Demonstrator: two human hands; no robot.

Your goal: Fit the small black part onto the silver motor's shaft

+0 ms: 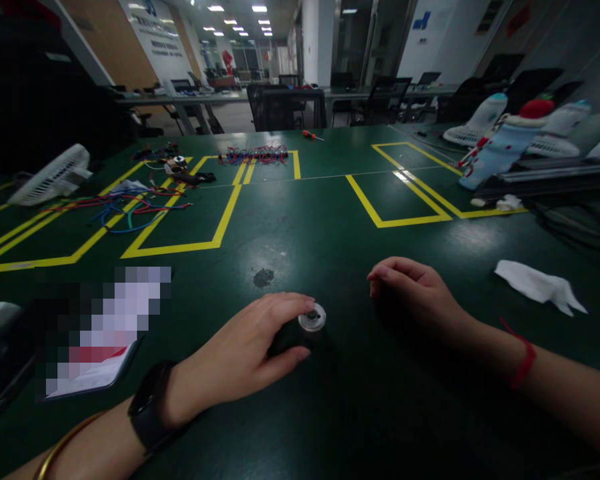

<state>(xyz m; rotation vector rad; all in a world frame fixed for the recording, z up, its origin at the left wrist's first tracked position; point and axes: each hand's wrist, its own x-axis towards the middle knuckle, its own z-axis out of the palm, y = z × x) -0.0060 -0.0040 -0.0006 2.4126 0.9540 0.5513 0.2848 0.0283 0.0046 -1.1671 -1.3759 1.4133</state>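
A small motor (313, 319), with a round silver end face and a dark body, stands upright on the green table in front of me. My left hand (260, 347) curls around it from the left, fingertips at its far rim and thumb by its near side. Its dark body is hard to tell from the tabletop. To the right, my right hand (413, 287) hovers over the table, apart from the motor. Its thumb and fingers are pinched together; whatever may be between them is hidden.
A phone (95, 360), partly blurred out, lies left; a crumpled white tissue (540, 283) lies right. Farther back are loose wires (130, 203), a wired row of small parts (255, 155), an orange screwdriver (310, 135), a white fan (53, 177) and a blue plush-like figure (500, 153).
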